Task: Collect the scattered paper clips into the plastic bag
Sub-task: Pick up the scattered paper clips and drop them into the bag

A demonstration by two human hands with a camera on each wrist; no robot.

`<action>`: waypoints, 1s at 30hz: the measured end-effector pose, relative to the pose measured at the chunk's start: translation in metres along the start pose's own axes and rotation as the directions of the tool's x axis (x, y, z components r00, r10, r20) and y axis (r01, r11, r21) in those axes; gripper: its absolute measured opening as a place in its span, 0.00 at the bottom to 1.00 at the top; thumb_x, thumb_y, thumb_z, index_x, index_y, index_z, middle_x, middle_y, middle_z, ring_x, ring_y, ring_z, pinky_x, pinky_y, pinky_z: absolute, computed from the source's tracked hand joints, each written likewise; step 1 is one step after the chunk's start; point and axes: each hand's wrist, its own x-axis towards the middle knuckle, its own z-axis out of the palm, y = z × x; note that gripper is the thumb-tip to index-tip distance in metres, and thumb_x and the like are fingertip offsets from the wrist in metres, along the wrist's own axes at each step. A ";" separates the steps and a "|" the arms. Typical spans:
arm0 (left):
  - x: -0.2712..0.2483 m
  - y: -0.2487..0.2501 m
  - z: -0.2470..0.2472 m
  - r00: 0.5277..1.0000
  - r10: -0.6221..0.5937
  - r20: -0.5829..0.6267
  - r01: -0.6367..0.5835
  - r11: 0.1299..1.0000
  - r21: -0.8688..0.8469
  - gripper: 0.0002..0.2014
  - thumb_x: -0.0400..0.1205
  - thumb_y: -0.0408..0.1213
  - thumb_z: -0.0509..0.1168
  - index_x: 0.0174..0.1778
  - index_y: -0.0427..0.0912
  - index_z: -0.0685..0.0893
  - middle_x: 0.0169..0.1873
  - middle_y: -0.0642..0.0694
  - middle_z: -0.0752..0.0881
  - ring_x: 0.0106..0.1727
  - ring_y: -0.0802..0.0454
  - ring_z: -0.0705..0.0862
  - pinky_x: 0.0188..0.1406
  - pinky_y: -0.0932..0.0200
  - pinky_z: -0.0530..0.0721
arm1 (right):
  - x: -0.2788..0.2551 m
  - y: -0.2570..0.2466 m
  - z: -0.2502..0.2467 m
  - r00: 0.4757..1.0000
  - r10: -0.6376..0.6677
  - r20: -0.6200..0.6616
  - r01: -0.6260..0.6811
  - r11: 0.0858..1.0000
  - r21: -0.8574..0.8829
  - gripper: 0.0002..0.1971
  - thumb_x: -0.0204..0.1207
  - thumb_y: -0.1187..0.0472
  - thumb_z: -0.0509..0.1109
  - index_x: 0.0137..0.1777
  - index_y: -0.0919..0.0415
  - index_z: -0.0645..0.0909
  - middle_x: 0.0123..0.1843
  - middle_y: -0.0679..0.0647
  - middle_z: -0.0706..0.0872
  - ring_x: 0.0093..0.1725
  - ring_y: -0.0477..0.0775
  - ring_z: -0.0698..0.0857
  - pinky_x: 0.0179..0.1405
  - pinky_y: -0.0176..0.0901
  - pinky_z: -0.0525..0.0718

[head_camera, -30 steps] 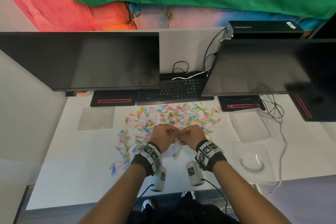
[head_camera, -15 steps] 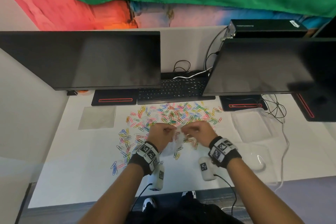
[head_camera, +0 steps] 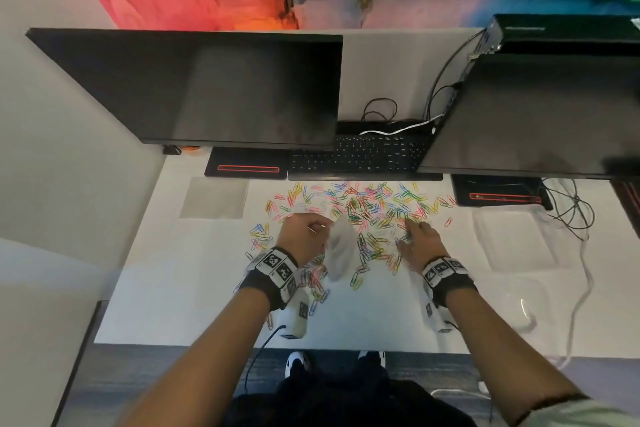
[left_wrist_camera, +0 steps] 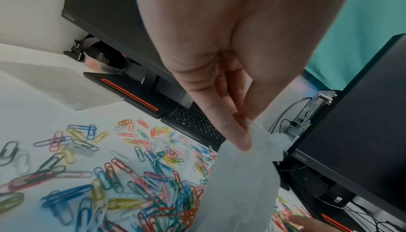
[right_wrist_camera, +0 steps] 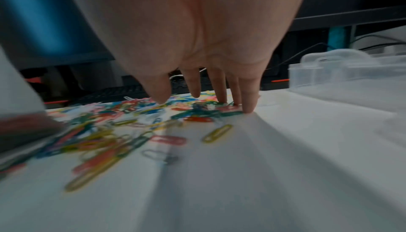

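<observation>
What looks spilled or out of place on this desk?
Coloured paper clips lie strewn across the white desk in front of the keyboard. The left hand pinches the plastic bag; the right hand presses the clips.

A white rectangular desk (head_camera: 194, 302) is strewn centrally with multicoloured wire paper clips (head_camera: 363, 211); a black keyboard (head_camera: 360, 158) is set far, clear plastic boxes (head_camera: 512, 236) right.

Head view: bright, even light, soft shadows on the white table (head_camera: 194, 288), wide-angle bending at edges, slight blur. Left wrist view dimmer, bluish cast, near coloured paper clips (left_wrist_camera: 66, 199) soft. Right wrist view dim, heavy motion blur, clear plastic box (right_wrist_camera: 342, 72) smeared.
</observation>
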 end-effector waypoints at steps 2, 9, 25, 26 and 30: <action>-0.002 -0.003 0.002 1.000 -0.026 0.006 0.026 0.999 -0.021 0.09 0.82 0.29 0.67 0.50 0.41 0.92 0.35 0.41 0.92 0.32 0.49 0.91 0.39 0.53 0.93 | -0.001 -0.015 0.002 0.998 -0.025 0.066 0.031 0.995 -0.090 0.33 0.78 0.49 0.65 0.81 0.54 0.60 0.76 0.61 0.68 0.73 0.66 0.70 0.72 0.61 0.75; -0.001 -0.001 0.008 0.997 -0.067 0.046 0.071 0.994 -0.086 0.08 0.83 0.28 0.67 0.52 0.40 0.91 0.41 0.42 0.91 0.33 0.51 0.91 0.37 0.58 0.93 | -0.011 -0.039 0.006 0.987 -0.152 0.056 0.162 0.922 -0.350 0.15 0.76 0.65 0.70 0.63 0.64 0.80 0.62 0.60 0.81 0.59 0.57 0.81 0.62 0.46 0.82; 0.007 0.000 0.016 0.996 0.004 0.092 0.000 0.999 -0.051 0.09 0.83 0.31 0.67 0.49 0.45 0.92 0.37 0.44 0.92 0.35 0.46 0.93 0.45 0.47 0.93 | -0.051 -0.047 -0.068 0.959 0.017 0.283 -0.284 0.022 0.959 0.15 0.76 0.71 0.71 0.62 0.74 0.82 0.59 0.64 0.88 0.58 0.59 0.89 0.55 0.40 0.88; 0.007 0.001 0.018 0.995 0.012 0.099 -0.005 0.998 -0.062 0.09 0.83 0.30 0.67 0.49 0.45 0.92 0.36 0.43 0.92 0.35 0.45 0.93 0.44 0.46 0.93 | -0.056 -0.059 -0.074 0.958 -0.044 0.282 -0.280 0.032 0.959 0.15 0.76 0.71 0.70 0.62 0.73 0.82 0.59 0.63 0.89 0.58 0.59 0.89 0.56 0.41 0.87; 0.006 0.009 0.025 0.991 0.031 0.126 -0.024 0.998 -0.060 0.07 0.83 0.31 0.68 0.50 0.42 0.92 0.37 0.43 0.93 0.34 0.44 0.92 0.42 0.48 0.93 | -0.068 -0.095 -0.077 0.944 -0.156 0.291 -0.250 0.235 0.939 0.11 0.76 0.68 0.72 0.58 0.69 0.86 0.53 0.61 0.91 0.54 0.57 0.90 0.56 0.41 0.87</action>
